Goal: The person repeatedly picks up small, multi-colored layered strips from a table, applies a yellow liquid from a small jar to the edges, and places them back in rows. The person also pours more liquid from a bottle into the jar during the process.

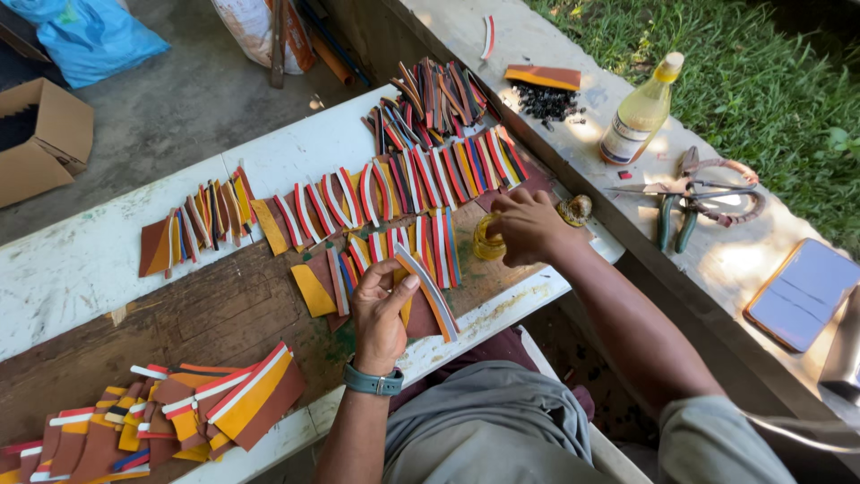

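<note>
My left hand (381,309) holds up a curved strip (430,289) made of glued layers in white, grey, orange and brown, at the near edge of the wooden bench (81,264). A teal watch sits on that wrist. My right hand (528,226) is closed over a small yellow glue jar (486,239) standing on the bench; what its fingers grip is hidden. The jar's lid (575,211) lies just to its right. Rows of similar coloured strips (403,184) lie fanned out beyond both hands.
A finished pile of layered pieces (179,417) lies at the near left. On the concrete ledge to the right stand a yellow liquid bottle (638,112), scissors and pliers (694,202), a phone (802,291) and black bits (546,103). A cardboard box (40,134) sits on the floor.
</note>
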